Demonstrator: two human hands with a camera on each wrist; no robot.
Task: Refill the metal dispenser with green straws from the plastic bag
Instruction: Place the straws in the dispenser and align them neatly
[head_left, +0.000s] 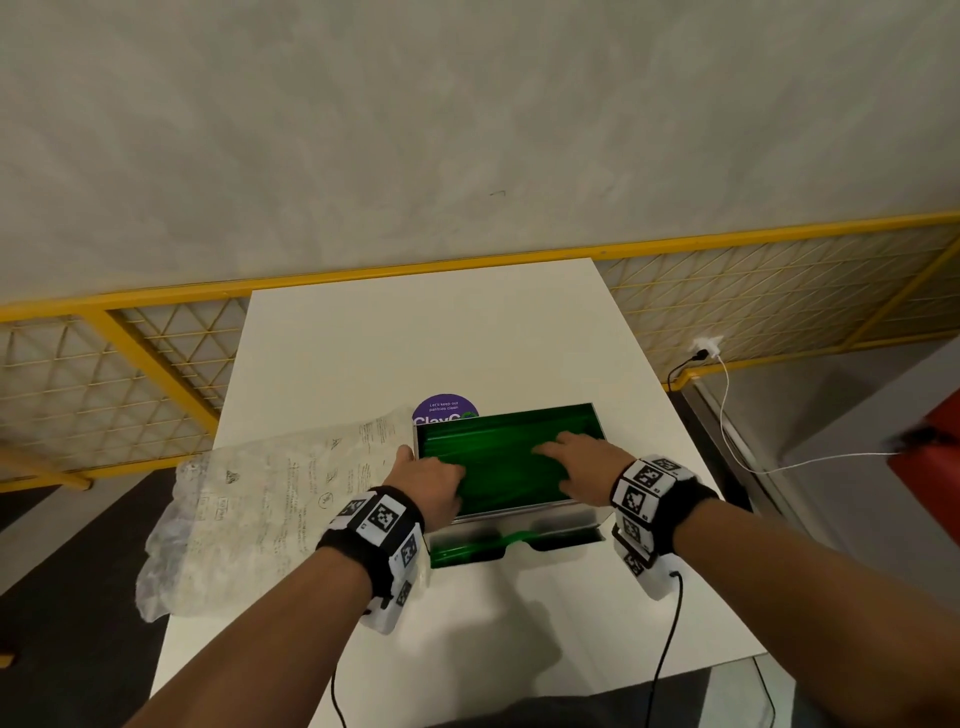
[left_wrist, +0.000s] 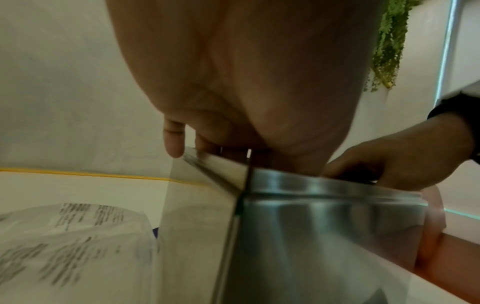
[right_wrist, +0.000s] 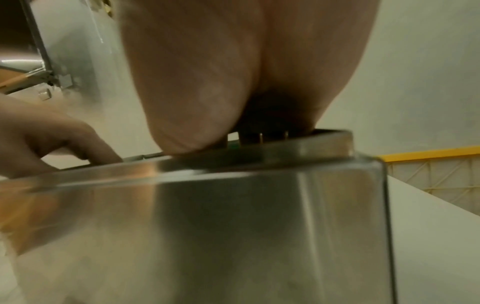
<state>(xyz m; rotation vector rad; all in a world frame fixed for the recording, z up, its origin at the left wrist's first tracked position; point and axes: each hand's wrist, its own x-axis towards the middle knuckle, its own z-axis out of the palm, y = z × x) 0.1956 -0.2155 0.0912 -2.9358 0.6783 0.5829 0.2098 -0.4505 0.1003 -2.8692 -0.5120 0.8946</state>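
On the white table (head_left: 467, 338) stands the open metal dispenser (head_left: 519, 512), filled with green straws (head_left: 498, 462). Left hand (head_left: 428, 480) and right hand (head_left: 582, 465) press flat-fingered on them, gripping nothing. Beside it lies the flattened plastic bag (head_left: 260, 509).

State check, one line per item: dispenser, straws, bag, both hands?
metal dispenser: top open, upright on the white table.
green straws: fill the dispenser; some show in the front slot.
plastic bag: flat on the table left of the dispenser, looks empty.
left hand: rests on the straws, holds nothing.
right hand: flat on the straws.
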